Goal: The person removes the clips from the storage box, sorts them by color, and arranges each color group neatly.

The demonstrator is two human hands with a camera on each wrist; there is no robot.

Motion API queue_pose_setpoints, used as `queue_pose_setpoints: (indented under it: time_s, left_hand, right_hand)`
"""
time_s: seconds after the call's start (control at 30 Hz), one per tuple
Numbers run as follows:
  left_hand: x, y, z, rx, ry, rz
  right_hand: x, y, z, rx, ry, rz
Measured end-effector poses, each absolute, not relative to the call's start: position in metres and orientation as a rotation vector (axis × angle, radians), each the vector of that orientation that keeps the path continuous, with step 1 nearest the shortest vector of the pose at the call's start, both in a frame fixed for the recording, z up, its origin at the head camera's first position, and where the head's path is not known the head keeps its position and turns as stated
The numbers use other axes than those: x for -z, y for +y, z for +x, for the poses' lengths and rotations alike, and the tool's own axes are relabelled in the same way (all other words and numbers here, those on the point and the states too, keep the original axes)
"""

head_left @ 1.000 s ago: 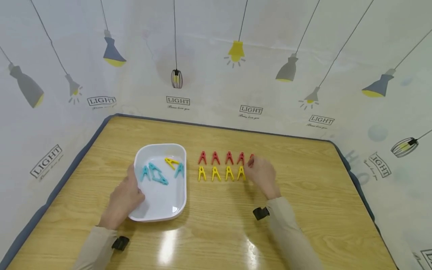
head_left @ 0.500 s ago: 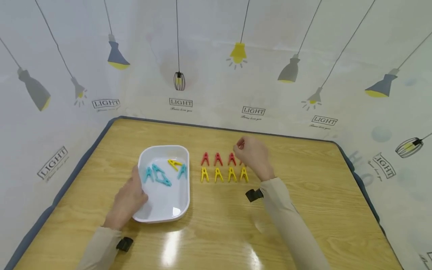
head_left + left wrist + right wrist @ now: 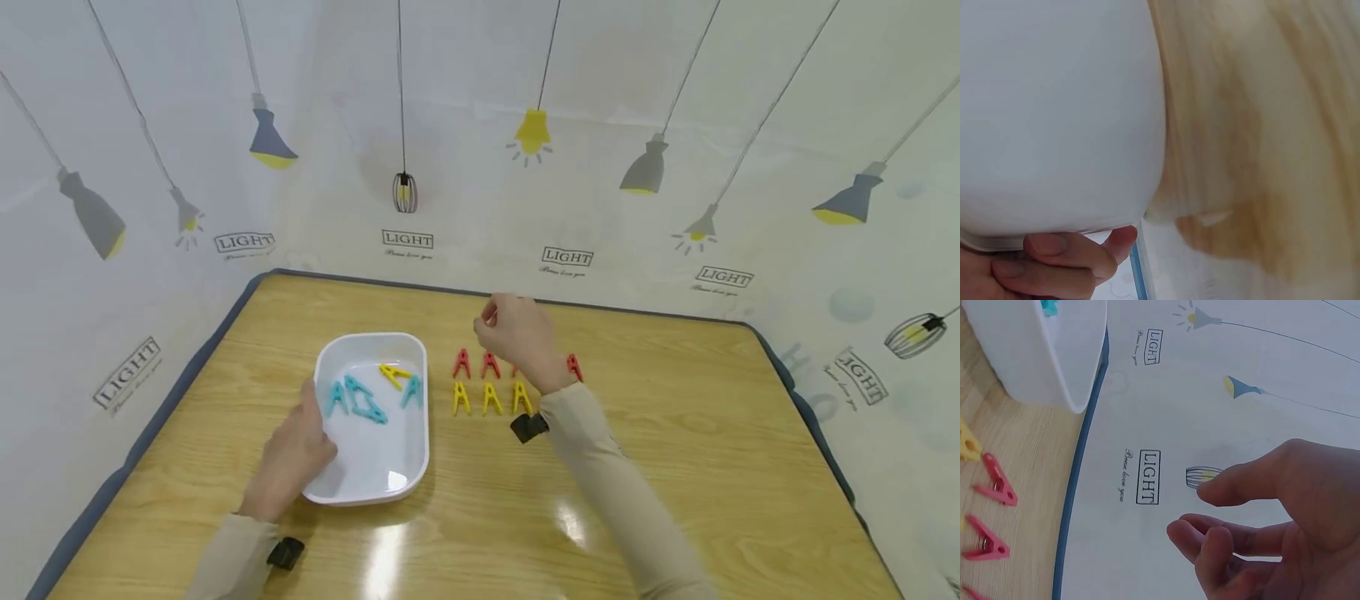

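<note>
Nearest: left hand (image 3: 296, 450), grip curled on the left side of a white rectangular tray (image 3: 367, 467). In the tray: four teal clothespins (image 3: 370, 412) and one yellow clothespin (image 3: 390, 372), long axis slantwise, splayed ends to the right and near side. Right of the tray, on the wood-grain worktop (image 3: 472, 500): a row of yellow clothespins (image 3: 489, 392), three visible, splayed ends to the near side; beyond it, a row of red clothespins (image 3: 489, 360), one partly covered by the right hand (image 3: 517, 337). That grip: narrow, thumb apart from fingertips, nothing held; the tray's yellow clothespin lies left of it and nearer the person, neither hand plainly closer. Farthest: pale wall covering (image 3: 465, 208), printed with hanging lamps (image 3: 532, 131).
</note>
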State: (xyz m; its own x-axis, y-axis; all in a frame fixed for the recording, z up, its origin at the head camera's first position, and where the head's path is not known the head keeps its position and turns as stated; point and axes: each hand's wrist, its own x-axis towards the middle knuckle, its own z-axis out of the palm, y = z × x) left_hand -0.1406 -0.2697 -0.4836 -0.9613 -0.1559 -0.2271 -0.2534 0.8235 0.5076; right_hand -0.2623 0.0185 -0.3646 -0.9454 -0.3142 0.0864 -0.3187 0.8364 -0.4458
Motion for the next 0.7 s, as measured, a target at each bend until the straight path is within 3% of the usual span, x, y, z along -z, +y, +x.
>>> queue_pose_setpoints:
  time_s: [0.7]
  left_hand:
    - [0.488,-0.271,-0.14,-0.866,2.85,-0.338]
  right_hand:
    - [0.391,-0.058,-0.261,-0.807,-3.073,0.66]
